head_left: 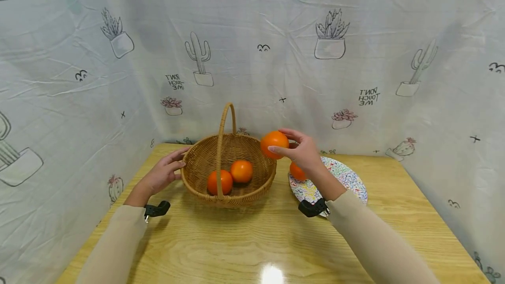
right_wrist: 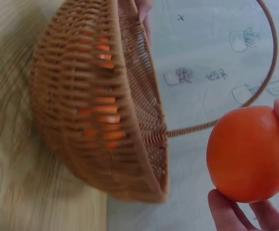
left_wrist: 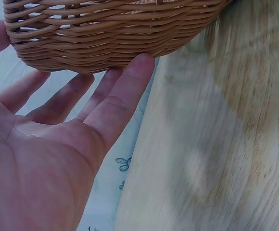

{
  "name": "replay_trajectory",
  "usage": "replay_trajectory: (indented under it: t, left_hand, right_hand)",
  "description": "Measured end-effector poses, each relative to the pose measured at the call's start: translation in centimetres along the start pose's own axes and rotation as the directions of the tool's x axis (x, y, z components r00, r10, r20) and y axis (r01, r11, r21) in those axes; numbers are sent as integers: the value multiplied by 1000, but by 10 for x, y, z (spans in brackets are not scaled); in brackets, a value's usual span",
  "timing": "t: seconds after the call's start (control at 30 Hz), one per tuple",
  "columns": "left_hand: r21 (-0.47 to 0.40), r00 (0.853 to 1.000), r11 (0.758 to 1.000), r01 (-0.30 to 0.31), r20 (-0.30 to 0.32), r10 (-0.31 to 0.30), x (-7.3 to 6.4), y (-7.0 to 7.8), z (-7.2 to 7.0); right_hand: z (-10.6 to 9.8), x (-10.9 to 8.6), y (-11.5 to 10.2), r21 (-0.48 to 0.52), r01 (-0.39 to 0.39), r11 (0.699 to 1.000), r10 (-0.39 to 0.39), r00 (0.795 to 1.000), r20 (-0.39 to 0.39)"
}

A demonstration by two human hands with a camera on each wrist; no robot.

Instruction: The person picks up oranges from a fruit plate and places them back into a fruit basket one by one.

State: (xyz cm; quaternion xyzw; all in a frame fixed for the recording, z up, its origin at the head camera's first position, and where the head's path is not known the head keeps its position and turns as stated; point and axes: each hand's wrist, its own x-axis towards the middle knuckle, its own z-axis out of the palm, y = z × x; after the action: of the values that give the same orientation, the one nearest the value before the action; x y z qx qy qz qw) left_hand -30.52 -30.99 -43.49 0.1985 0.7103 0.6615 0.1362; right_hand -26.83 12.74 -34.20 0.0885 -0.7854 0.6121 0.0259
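My right hand (head_left: pixel 305 150) grips an orange (head_left: pixel 275 144) between thumb and fingers, raised beside the right rim of a wicker basket (head_left: pixel 201 189). In the right wrist view that orange (right_wrist: pixel 250 154) overlaps the basket's arched handle. Two more oranges (head_left: pixel 241 171) lie inside the basket. At the basket's left side, my left hand (head_left: pixel 159 176) touches the wicker with fairly straight, spread fingers, as the left wrist view of the hand (left_wrist: pixel 48 149) shows. Below my right hand, another orange (head_left: pixel 298 172) sits on a colourfully patterned plate (head_left: pixel 347 176), partly hidden by the hand.
A light wooden table (head_left: pixel 221 240) bears the basket and plate. The tall basket handle (head_left: pixel 222 143) arches over its opening. Behind and beside the table hangs a pale curtain (head_left: pixel 252 65) printed with potted cacti.
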Motion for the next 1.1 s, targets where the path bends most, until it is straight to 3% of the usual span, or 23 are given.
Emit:
replay_trajectory:
  t: [0.37,0.57,0.9,1.1]
  left_hand:
    - [11,1000,1000,22,-3,-22,2,4,-3]
    - [20,1000,1000,7,22,-7,0,1,-9]
    - [39,999,999,22,43,-24,-6,0,-17]
    - [43,998,999,0,59,-3,-11,1,-19]
  right_hand:
    - [36,21,-10,116,-55,992,51,998,43]
    - [57,26,-16,90,-61,994,61,998,8]
    - [96,40,-21,151,-159,976,167,985,-40]
    - [120,47,-21,99,-173,980,182,980,-80]
